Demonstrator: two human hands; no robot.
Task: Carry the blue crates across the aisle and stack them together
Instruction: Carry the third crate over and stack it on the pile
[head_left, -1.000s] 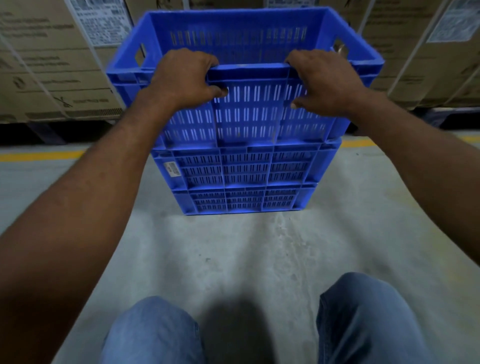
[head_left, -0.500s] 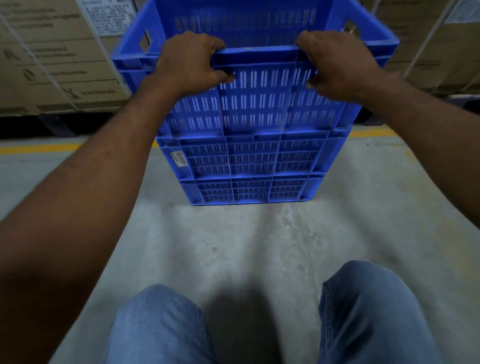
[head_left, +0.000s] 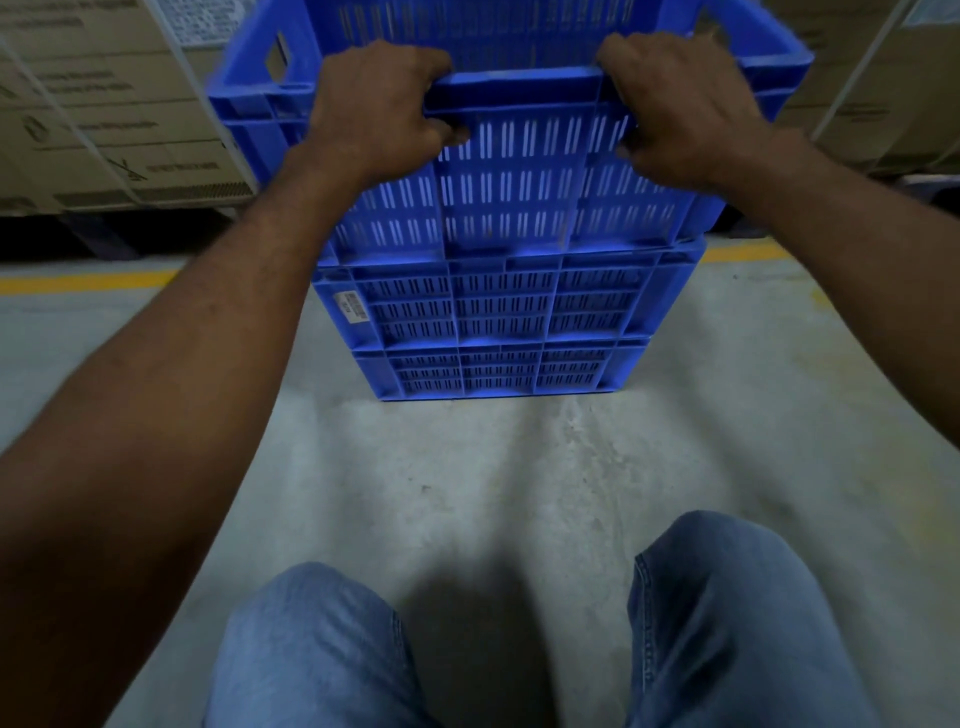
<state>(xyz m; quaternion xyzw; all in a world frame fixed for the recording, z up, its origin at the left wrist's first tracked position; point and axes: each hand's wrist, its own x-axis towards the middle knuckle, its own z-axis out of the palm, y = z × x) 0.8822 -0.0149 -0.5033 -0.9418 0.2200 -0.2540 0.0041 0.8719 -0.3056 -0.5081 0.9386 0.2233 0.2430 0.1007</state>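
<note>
Three blue crates make up the pile on the concrete floor (head_left: 467, 483); the top crate (head_left: 519, 197) sits on the lower crates (head_left: 498, 322). Left hand (head_left: 379, 104) and right hand (head_left: 680, 104) are each curled tight over its near rim, the natural hold. Stiff slotted plastic, apparently empty, so I'd judge it light and rigid, though bulky. Its far wall is cut off above, fingertips hide inside the rim, and the printing on the cardboard cartons (head_left: 104, 114) behind is blurred.
</note>
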